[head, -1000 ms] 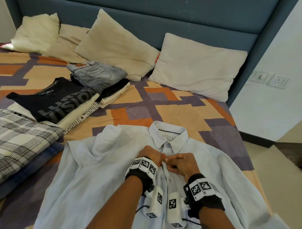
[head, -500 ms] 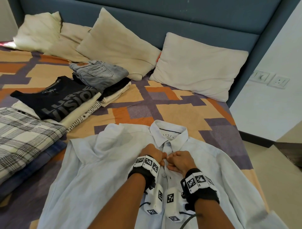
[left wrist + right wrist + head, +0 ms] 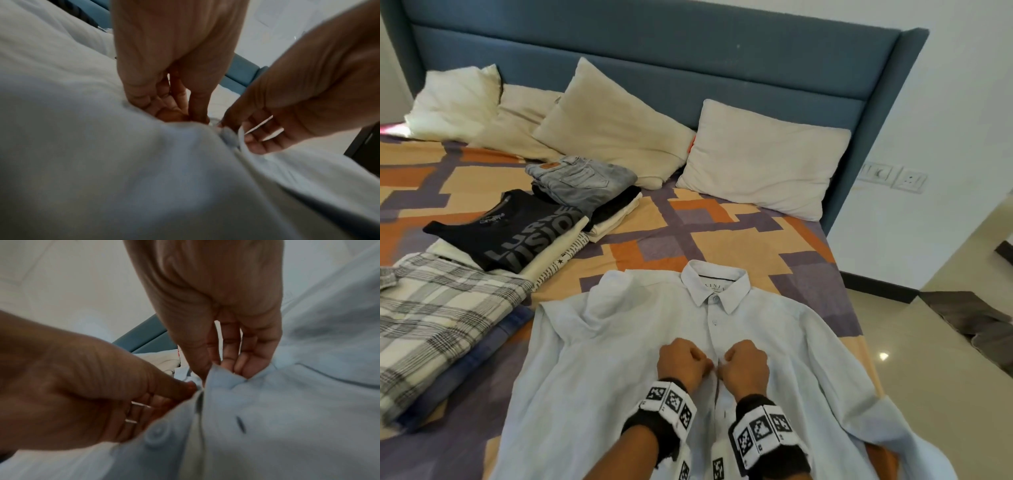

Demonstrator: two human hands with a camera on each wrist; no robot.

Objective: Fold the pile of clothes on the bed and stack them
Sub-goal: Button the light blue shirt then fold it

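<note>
With shirt (image 3: 619, 359) flat on bed (image 3: 722, 240): left hand (image 3: 681, 361) and right hand (image 3: 744, 365) curled, pinching placket edges between them.

Pale blue collared shirt (image 3: 599, 370): spread face-up on the patterned bed (image 3: 722, 236), collar toward the headboard, upper buttons fastened, placket pinched mid-chest. Folded clothes at its left: plaid shirt (image 3: 438, 322), black printed T-shirt (image 3: 517, 233) over cream garments, grey jeans (image 3: 582, 181) topping a small stack.
</note>
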